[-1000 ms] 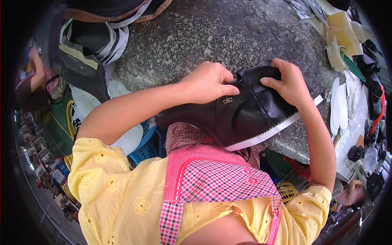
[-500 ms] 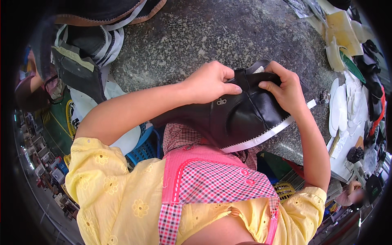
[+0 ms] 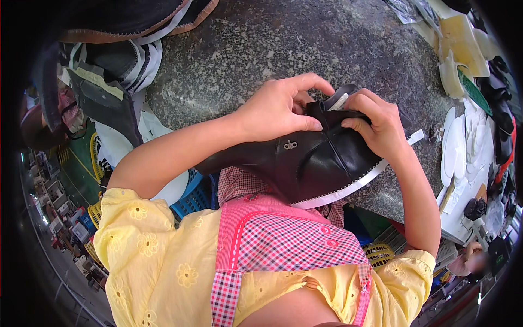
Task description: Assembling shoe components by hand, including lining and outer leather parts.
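Note:
A black leather boot upper lies across the table's near edge, reaching toward my apron. White zigzag-stitched trim runs along its lower edge, and a small metal ornament sits on its side. My left hand grips the upper's far edge beside a narrow strap, thumb on the leather and index finger raised and curved over the edge. With thumb and bent fingers, my right hand pinches the same edge a little further right. Between the hands a pale strip shows inside the opening. The fingertips behind the leather are hidden.
A speckled stone tabletop spreads beyond my hands. Black pieces with white edging are piled at the left. White sole-shaped pieces and yellowish sheets line the right. A blue basket stands below the left edge.
My left index finger has lifted away from the leather and stretched toward the right. The upper has shifted slightly left and down, and its opening shows more of the pale strip.

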{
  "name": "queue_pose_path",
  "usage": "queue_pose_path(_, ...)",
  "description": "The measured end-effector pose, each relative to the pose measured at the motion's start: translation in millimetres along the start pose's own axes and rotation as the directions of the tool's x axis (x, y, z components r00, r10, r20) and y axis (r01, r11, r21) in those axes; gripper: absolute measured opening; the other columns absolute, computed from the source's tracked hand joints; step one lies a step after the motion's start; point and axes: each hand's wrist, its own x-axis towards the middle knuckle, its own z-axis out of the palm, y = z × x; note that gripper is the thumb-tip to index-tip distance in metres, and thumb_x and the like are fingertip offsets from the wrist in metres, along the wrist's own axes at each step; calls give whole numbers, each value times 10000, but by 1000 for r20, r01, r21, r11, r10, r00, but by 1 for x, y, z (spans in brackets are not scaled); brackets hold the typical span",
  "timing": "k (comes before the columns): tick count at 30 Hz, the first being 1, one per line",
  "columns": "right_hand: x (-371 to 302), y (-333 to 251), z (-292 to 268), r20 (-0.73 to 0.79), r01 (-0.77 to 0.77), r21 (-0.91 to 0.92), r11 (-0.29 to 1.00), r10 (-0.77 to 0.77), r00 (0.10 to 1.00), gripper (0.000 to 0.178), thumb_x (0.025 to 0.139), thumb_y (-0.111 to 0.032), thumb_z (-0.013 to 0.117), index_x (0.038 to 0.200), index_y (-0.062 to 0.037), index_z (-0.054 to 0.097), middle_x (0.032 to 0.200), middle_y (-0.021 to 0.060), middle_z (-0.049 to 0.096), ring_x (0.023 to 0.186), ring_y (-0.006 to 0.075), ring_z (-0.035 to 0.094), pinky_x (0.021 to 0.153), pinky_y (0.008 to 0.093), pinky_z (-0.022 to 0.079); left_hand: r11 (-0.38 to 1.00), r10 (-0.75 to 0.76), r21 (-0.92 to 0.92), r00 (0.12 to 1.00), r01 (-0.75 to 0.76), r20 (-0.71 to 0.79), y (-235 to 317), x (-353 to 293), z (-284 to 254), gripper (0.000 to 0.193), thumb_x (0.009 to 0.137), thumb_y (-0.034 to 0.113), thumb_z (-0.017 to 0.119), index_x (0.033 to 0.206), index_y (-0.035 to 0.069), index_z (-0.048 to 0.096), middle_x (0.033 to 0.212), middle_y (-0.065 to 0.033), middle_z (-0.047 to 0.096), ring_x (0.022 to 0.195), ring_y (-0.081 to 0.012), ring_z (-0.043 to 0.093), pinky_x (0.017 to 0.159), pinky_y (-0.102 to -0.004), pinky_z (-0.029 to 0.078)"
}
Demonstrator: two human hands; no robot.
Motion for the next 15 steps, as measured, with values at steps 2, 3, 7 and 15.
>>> queue_pose_path(2, 1, 0, -1, 16, -5, 4, 1000, 5, 1000, 231, 657, -66, 682, 841, -29, 548, 808, 98, 556, 743, 286, 579, 632, 331, 458, 998, -21, 60, 995, 16, 94, -6, 4, -5, 334, 707, 2, 681, 1017, 23, 555, 865, -41, 612, 759, -75, 577, 677, -214, 476)
queue_pose_path(3, 2, 0, -1, 31, -13, 7, 1000, 13, 999, 225, 660, -68, 680, 838, -31, 548, 803, 99, 555, 735, 285, 578, 626, 331, 454, 998, -20, 60, 996, 15, 90, -9, 7, -8, 334, 707, 2, 681, 1017, 23, 555, 865, -41, 612, 759, -75, 577, 677, -214, 476)
queue_pose_path(7, 5, -3, -3, 2, -20, 15, 1000, 20, 1000, 221, 699, -170, 667, 828, -73, 517, 764, 87, 543, 712, 307, 567, 578, 374, 449, 993, -102, -48, 985, 110, 141, -9, 13, -8, 205, 705, 45, 694, 862, 4, 568, 797, -18, 601, 705, -70, 565, 646, -209, 467)
queue_pose_path(15, 22, -15, -8, 104, -310, -43, 950, 312, 944, 270, 651, -144, 706, 801, 2, 534, 789, 158, 587, 785, 349, 575, 661, 409, 456, 974, -85, 197, 984, 115, -153, -15, 7, 9, 162, 705, 65, 684, 777, -4, 557, 711, -26, 599, 641, -64, 560, 560, -221, 461)
